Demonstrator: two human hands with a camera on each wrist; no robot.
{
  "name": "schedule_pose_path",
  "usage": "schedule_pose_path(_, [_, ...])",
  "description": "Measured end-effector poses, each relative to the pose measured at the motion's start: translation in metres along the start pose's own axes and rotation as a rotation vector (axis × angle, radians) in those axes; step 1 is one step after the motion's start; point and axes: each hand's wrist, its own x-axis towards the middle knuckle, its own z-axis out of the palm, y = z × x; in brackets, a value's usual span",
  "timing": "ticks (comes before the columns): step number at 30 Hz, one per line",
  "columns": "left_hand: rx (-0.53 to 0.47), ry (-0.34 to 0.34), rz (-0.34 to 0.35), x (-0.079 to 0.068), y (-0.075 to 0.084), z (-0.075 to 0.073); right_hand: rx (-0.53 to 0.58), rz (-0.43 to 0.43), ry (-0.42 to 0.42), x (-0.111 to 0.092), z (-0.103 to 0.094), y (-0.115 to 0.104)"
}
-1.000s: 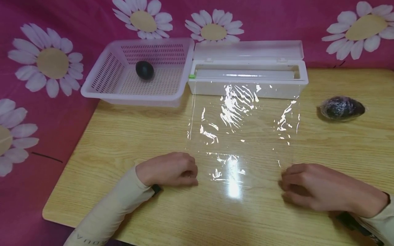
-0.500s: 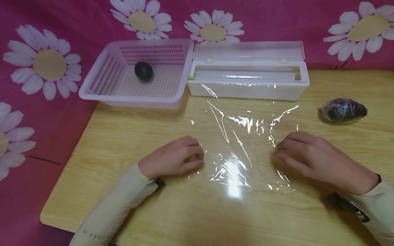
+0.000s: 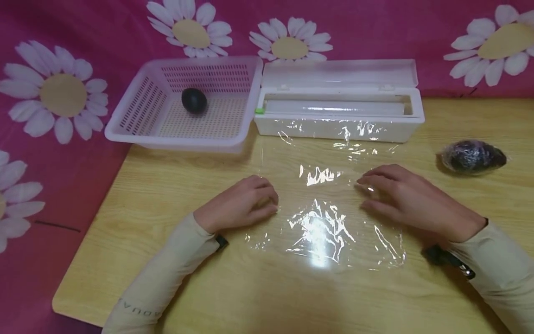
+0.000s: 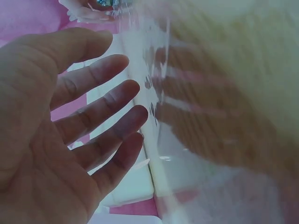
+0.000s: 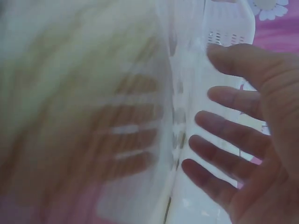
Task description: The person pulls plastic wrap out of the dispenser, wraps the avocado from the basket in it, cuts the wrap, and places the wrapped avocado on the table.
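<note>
A clear sheet of cling film [image 3: 321, 232] lies on the table, drawn out from the white cling film box [image 3: 333, 130] at the back. My left hand [image 3: 239, 204] is at the film's left side, its fingers spread and loosely bent in the left wrist view. Over the right part of the film is my right hand [image 3: 406, 199]; the right wrist view shows its fingers [image 5: 224, 130] apart, with nothing between them. Whether the fingertips touch the film is hard to tell. Inside the box, under its raised lid, sits the film roll [image 3: 333, 108].
Left of the box stands a white slotted basket [image 3: 183, 139] with a dark oval fruit [image 3: 194, 101] in it. A similar dark fruit wrapped in film [image 3: 473, 157] lies on the wooden table [image 3: 167, 185] at right. A pink flowered cloth [image 3: 125, 28] hangs behind.
Both hands have moved away from the front edge of the film towards the box, and the right hand also inward. The film has come down flatter on the table. My right fingers have loosened.
</note>
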Motion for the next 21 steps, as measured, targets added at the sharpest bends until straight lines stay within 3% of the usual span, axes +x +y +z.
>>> schedule_pose_path(12, [0.014,0.010,-0.030,0.001,-0.007,-0.003,-0.001,0.037,-0.060,0.006,0.000,0.013])
schedule_pose_path(21, [0.005,0.016,-0.062,-0.001,-0.006,-0.017,-0.014,0.015,-0.057,0.011,-0.004,0.016])
